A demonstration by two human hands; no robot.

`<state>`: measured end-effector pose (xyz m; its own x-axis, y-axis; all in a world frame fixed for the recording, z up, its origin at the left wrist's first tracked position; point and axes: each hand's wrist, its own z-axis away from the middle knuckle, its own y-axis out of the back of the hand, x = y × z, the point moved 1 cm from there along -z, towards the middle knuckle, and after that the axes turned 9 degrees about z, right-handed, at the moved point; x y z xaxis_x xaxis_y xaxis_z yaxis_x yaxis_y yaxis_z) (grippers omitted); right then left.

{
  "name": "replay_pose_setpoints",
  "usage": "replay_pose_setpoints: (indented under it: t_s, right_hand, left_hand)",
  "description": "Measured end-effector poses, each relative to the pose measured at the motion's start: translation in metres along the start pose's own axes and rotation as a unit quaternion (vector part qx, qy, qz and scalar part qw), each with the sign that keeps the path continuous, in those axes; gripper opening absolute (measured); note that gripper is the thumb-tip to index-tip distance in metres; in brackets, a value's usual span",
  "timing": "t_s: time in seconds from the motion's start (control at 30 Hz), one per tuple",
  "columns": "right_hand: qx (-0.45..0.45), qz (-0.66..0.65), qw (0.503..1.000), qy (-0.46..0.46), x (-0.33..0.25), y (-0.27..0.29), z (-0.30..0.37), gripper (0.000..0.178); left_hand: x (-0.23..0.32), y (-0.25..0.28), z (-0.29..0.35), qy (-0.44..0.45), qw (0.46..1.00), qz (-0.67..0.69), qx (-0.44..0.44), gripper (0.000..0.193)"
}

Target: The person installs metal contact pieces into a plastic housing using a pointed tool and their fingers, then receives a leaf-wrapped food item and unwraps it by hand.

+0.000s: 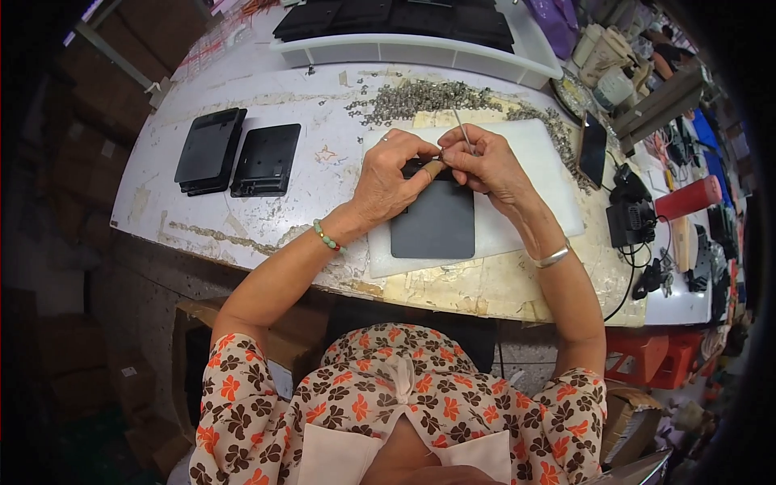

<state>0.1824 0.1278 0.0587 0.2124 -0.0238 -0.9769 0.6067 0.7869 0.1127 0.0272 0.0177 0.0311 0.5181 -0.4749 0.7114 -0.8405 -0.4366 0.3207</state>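
The dark panel [435,222] lies on the white pad [521,190], likely to spare it scratches. At the panel's far edge my right grip [485,166] pinches a thin metal rod [461,125] — a fine hold, probably for control. My left grip [392,176] curls over the panel's far-left corner, perhaps steadying it — whether it clasps anything, I cannot tell. The panel's rest extends toward me.

Purple bag [555,20], dark phone [592,151], red cylinder [687,199] at right

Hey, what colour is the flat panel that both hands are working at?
The panel is dark grey; it shows best in the head view.
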Motion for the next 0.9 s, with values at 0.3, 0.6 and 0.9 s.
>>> replay_pose_setpoints:
  t_s: [0.3, 0.6, 0.9]
  right_hand:
    - [0.024, -0.059, 0.998, 0.005, 0.005, 0.007, 0.026, 0.032]
    - [0.049, -0.098, 0.994, 0.015, 0.008, 0.023, 0.028, 0.036]
    - [0.037, -0.121, 0.992, -0.010, 0.011, 0.021, 0.034, 0.022]
  left_hand:
    - [0.020, -0.003, -0.007, 0.084, 0.993, 0.016, -0.077, 0.013]
    - [0.021, -0.020, -0.014, 0.092, 0.994, 0.045, -0.040, 0.016]
    - [0.010, -0.031, -0.015, 0.263, 0.941, 0.205, -0.056, 0.018]
